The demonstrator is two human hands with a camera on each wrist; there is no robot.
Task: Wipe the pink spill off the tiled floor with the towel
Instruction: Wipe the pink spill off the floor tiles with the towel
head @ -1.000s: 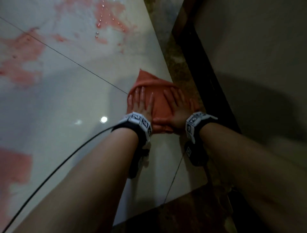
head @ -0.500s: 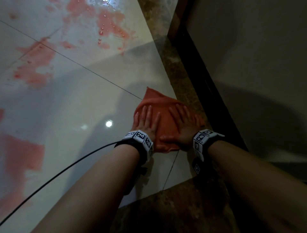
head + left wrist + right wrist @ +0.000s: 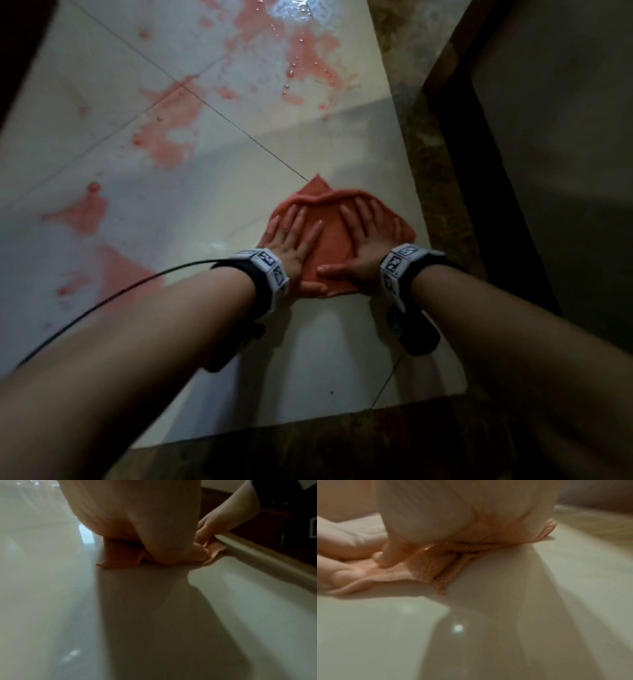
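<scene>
Both of my hands lie flat on the towel (image 3: 330, 253), side by side, pressing it to the floor (image 3: 239, 192). My left hand (image 3: 294, 236) covers the towel's left part with its fingers (image 3: 301, 219) straight and slightly spread, gripping nothing. My right hand (image 3: 370, 243) covers the right part the same way, fingers (image 3: 363, 214) stretched forward and thumb pointing left across the cloth; it only pushes down and does not clutch the fabric.

The towel is an orange-pink cloth, bunched into a ridge just past my fingertips, with one corner poking out ahead. It sits on pale glossy tiles near the dark brown border strip (image 3: 414, 144) on the right, with a darker wall (image 3: 555, 137) beyond that.

From the left wrist view the heel of my left hand (image 3: 137, 520) bears on the towel (image 3: 123, 555), whose edge lifts slightly off the tile. From the right wrist view my right hand (image 3: 462, 511) presses the folded towel (image 3: 433, 566), and the left hand (image 3: 342, 545) lies just beside it on the same cloth.

The pink spill (image 3: 164, 144) spreads in patches ahead and to the left, well apart from the towel, with wet drops glinting at the far end. A black cable (image 3: 113, 298) runs from my left wrist band (image 3: 270, 270) off to the lower left.
</scene>
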